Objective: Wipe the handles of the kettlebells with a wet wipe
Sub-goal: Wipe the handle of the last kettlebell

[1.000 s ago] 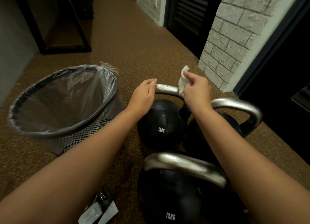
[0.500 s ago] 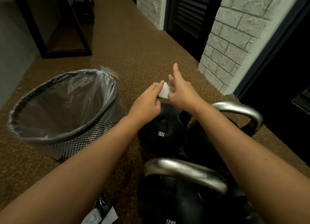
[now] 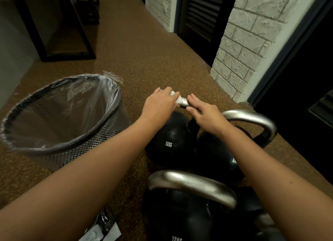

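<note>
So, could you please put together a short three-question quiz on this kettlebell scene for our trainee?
1. True or false: the right hand holds the wet wipe.
2. What lines the mesh bin?
A. paper
B. clear plastic bag
C. cloth
3. What weight is printed on the far kettlebell?

Key:
1. False; the left hand holds it against the handle.
2. B
3. 12KG

Dim, warm light is falling from above, leaving the doorways at right (image 3: 306,64) nearly black. Glare is streaking along the nearest kettlebell handle (image 3: 192,186) and glinting off the bin's plastic liner (image 3: 100,96). The wide lens is bowing the edges, and both forearms are looking soft and stretched near the bottom.
</note>
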{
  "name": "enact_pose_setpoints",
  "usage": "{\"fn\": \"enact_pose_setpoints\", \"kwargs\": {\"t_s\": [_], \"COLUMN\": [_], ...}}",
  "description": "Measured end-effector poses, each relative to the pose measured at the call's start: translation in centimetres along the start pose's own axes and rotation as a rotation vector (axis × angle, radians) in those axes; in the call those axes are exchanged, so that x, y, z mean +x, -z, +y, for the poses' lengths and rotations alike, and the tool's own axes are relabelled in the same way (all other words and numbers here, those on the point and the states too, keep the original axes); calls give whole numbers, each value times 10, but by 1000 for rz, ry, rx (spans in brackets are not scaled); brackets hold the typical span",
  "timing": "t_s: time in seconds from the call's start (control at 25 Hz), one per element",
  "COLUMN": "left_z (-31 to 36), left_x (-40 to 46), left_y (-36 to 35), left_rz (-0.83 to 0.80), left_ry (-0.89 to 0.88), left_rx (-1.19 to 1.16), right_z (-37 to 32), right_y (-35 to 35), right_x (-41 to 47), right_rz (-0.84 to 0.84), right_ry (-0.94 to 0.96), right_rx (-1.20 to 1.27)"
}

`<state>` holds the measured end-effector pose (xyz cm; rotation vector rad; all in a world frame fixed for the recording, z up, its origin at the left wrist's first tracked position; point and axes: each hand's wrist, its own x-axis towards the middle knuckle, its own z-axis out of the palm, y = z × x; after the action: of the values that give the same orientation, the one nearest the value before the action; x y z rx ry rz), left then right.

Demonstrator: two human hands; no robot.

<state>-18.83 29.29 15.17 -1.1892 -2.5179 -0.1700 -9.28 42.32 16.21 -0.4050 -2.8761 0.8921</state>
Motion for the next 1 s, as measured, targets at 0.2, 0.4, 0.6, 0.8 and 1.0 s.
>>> {"fn": "enact_pose_setpoints", "kwargs": {"t_s": [0.2, 0.4, 0.6, 0.8, 1.0], "left_z": [-12, -12, -10, -21, -18], "left_x": [-12, -22, -11, -29, -19], "left_y": [-17, -20, -7, -18, -6], "left_rz": [178, 202, 61, 120, 78], "left_ry": [-45, -150, 48, 14, 44], "left_rx": [-189, -144, -335, -409, -489], "right_z": [-2, -8, -14, -15, -13], "right_y": [-6, -7, -6, -3, -2], "right_x": [-1, -2, -4, -7, -6], "right_rz": [28, 37, 26, 23, 23], "right_ry": [-3, -11, -38, -34, -30], "right_rx": [-27, -109, -125, -121, -81]}}
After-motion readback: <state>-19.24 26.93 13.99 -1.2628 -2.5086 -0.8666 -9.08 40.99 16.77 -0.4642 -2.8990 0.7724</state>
